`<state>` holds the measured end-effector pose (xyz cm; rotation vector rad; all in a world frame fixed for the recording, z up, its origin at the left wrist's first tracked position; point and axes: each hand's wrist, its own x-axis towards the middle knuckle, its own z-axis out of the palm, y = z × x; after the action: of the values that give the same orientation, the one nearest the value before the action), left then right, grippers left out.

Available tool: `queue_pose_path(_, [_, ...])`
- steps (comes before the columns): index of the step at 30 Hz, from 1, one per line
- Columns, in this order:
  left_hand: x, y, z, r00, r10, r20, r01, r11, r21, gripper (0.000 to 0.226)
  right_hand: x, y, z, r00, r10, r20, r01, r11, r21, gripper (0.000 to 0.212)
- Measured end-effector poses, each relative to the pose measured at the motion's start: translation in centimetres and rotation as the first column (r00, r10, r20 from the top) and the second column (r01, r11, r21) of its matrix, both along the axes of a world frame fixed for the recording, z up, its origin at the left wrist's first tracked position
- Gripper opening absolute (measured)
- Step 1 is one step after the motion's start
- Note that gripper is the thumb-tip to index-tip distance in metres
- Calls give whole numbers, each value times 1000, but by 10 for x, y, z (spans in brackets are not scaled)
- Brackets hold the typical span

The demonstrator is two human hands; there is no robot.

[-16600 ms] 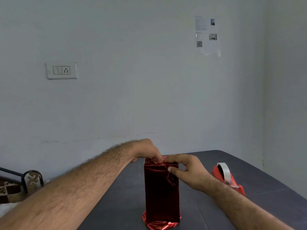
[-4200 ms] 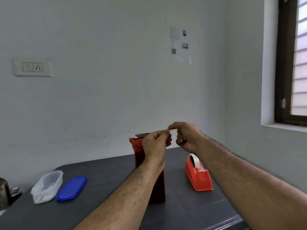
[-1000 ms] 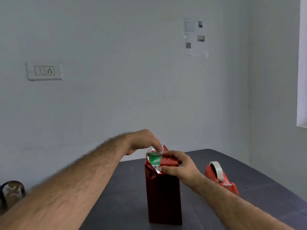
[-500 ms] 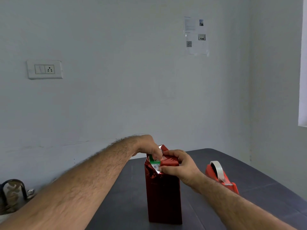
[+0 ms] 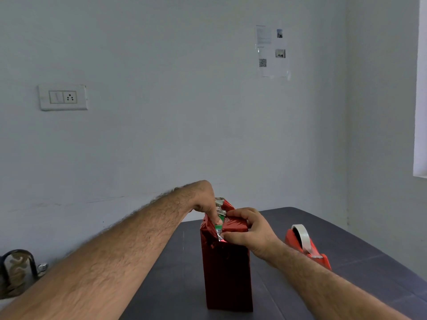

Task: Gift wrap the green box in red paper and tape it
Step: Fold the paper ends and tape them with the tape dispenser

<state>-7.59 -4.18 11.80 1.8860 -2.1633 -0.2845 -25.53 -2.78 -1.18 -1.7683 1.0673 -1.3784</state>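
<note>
Left hand, right hand pinching red paper atop box.

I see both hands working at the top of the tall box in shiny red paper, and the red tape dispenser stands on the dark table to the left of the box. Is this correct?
Not quite. In the head view the red tape dispenser stands to the right of the tall box in shiny red paper, not the left. The rest holds: the left hand and right hand both work at its top, on the dark table.
</note>
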Motion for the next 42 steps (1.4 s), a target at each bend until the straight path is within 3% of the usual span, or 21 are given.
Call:
queue_pose_path(3, [3, 4, -6, 989, -144, -37, 140, 987, -79, 27, 0, 0, 0, 1000, -6, 2, 6, 1000, 1, 61])
queue_pose_path(10, [-4, 17, -16, 964, -198, 175, 225, 962, -152, 33, 1, 5, 2, 1000, 6, 4, -6, 1000, 14, 54])
queue_pose_path(19, [-9, 21, -24, 966, -199, 166, 221, 967, -130, 47, 0, 7, 5, 999, -17, -38, 18, 1000, 21, 52])
queue_pose_path(21, [-7, 22, -21, 966, -236, 105, 254, 945, -207, 50, -1, 6, 6, 1000, 3, -20, -3, 1000, 20, 57])
queue_pose_path(25, [-6, 29, -14, 918, -330, -222, 208, 873, -441, 50, -7, 21, 19, 993, 79, 91, -87, 992, 88, 65])
queue_pose_path(29, [-23, 40, -10, 799, -502, -330, 244, 773, -586, 43, -27, 29, 27, 997, -52, 49, 45, 989, 141, 51])
queue_pose_path(31, [-41, 45, -13, 790, -576, -208, 317, 675, -666, 34, -47, 22, 22, 968, -249, 21, 242, 955, 171, 42])
queue_pose_path(33, [-65, 45, -27, 780, -625, 25, 454, 538, -711, 25, -75, 10, 10, 878, -469, -100, 479, 866, 145, 35])
queue_pose_path(35, [-93, 40, -51, 754, -608, 251, 600, 479, -641, 22, -106, 3, -5, 769, -579, -269, 625, 770, 129, 29])
queue_pose_path(38, [-128, 29, -91, 786, -544, 293, 609, 605, -513, 23, -139, -2, -24, 666, -586, -463, 720, 668, 190, 26])
queue_pose_path(42, [-161, 6, -139, 894, -448, 29, 423, 818, -390, 23, -156, -19, -38, 641, -541, -545, 754, 579, 311, 16])
